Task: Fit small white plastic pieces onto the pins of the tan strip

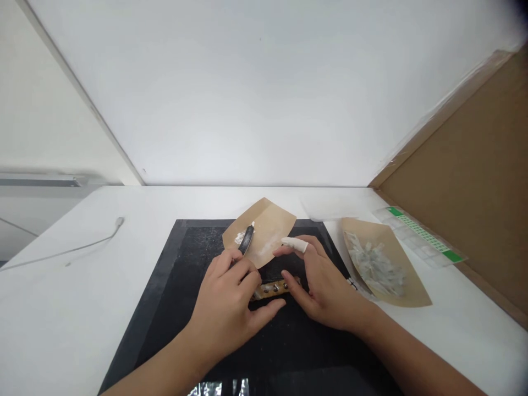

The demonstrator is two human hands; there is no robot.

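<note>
My left hand [231, 300] is bent over the left end of a narrow golden-brown strip [270, 290] dotted with small metal pieces. A slim black curved tool [247, 240] with a pale tip sticks up from between its index and middle fingers; the tool's lower end is hidden. The left thumb stretches out below the strip. At the strip's right end, my right hand [317, 278] has thumb and index finger apart, the thumb close to or touching the strip. A white finger cover [295, 243] sits on its index finger. I cannot see anything held there.
Behind the hands, a brown paper tray [274, 220] holds white bits [240, 237]. Another paper tray [406, 294] on the right contains translucent pieces [377, 264]. Beside it lies a clear case with a green label [429, 234]. A black mat [165, 308] covers the table; a cable [91, 243] lies left.
</note>
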